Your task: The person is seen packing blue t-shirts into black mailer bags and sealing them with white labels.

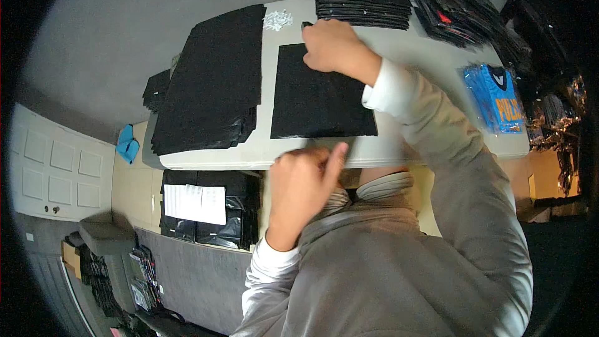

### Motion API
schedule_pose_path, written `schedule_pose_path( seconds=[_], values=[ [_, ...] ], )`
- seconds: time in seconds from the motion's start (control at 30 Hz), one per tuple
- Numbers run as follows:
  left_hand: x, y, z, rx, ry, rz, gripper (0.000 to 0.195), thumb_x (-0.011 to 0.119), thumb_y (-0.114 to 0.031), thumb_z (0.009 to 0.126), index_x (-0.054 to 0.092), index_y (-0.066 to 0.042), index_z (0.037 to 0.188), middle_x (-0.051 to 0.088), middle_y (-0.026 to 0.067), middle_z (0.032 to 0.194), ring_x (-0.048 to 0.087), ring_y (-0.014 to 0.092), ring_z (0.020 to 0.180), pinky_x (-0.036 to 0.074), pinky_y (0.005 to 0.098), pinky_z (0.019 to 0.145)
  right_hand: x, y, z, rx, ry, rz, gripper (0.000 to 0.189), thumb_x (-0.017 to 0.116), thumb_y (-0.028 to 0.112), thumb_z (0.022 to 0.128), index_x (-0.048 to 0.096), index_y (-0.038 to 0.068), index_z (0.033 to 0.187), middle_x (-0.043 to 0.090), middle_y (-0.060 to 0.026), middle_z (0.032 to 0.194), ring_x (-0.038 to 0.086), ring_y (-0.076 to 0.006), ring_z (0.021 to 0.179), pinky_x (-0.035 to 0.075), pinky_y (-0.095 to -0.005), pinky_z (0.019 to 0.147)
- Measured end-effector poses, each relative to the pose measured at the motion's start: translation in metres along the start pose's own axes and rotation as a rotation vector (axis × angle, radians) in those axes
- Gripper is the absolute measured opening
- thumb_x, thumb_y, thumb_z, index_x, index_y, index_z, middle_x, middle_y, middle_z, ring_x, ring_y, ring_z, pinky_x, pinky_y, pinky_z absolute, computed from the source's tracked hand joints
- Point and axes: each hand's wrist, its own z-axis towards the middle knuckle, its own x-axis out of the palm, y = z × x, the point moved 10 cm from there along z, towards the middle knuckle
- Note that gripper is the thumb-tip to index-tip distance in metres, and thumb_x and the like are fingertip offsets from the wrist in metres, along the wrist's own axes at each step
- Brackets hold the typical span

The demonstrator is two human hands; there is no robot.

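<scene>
A flat black sheet or bag lies on the white table before me. My right hand is over its top edge, fingers curled around a small dark object; what that object is cannot be told. Near the table's front edge, my left hand is raised with the thumb up and the fingers curled; whether it holds anything is hidden. A small pile of white pieces lies beyond the sheet's top left corner. To the left is a large stack of black sheets or bags.
Folded black packages are stacked at the back. More dark plastic-wrapped packages and bagged blue garments lie to the right. Below the table's left part, papers rest on black packages.
</scene>
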Motion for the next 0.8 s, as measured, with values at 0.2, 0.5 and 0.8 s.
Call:
schedule_pose_path(
  seconds=[0.2, 0.5, 0.8],
  values=[
    [-0.013, 0.085, 0.006, -0.121, -0.183, 0.215, 0.030, 0.066, -0.026, 0.095, 0.073, 0.003, 0.099, 0.070, 0.0250, 0.092, 0.069, 0.041, 0.081, 0.054, 0.0460, 0.070, 0.056, 0.044, 0.026, -0.074, 0.062, -0.034, 0.022, 0.070, 0.013, 0.079, 0.076, 0.003, 0.098, 0.074, -0.0184, 0.100, 0.074, -0.0348, 0.092, 0.060, -0.0434, 0.077],
    [0.007, 0.103, 0.013, -0.163, -0.109, 0.215, 0.030, 0.065, -0.022, 0.094, 0.065, 0.007, 0.098, 0.064, 0.0278, 0.088, 0.065, 0.046, 0.081, 0.053, 0.0497, 0.072, 0.090, 0.046, 0.019, -0.135, 0.004, -0.004, 0.015, 0.066, 0.010, 0.080, 0.077, 0.002, 0.087, 0.075, -0.0200, 0.088, 0.074, -0.0371, 0.083, 0.061, -0.0448, 0.073],
    [0.050, 0.029, 0.015, 0.000, 0.099, -0.159, 0.039, 0.063, -0.034, 0.096, 0.070, 0.004, 0.102, 0.067, 0.0283, 0.091, 0.065, 0.046, 0.087, 0.052, 0.0494, 0.076, 0.071, 0.044, -0.017, -0.232, 0.017, 0.033, 0.044, 0.078, 0.047, 0.080, 0.077, 0.004, 0.088, 0.074, -0.0183, 0.091, 0.073, -0.0354, 0.087, 0.058, -0.0450, 0.076]
  ],
)
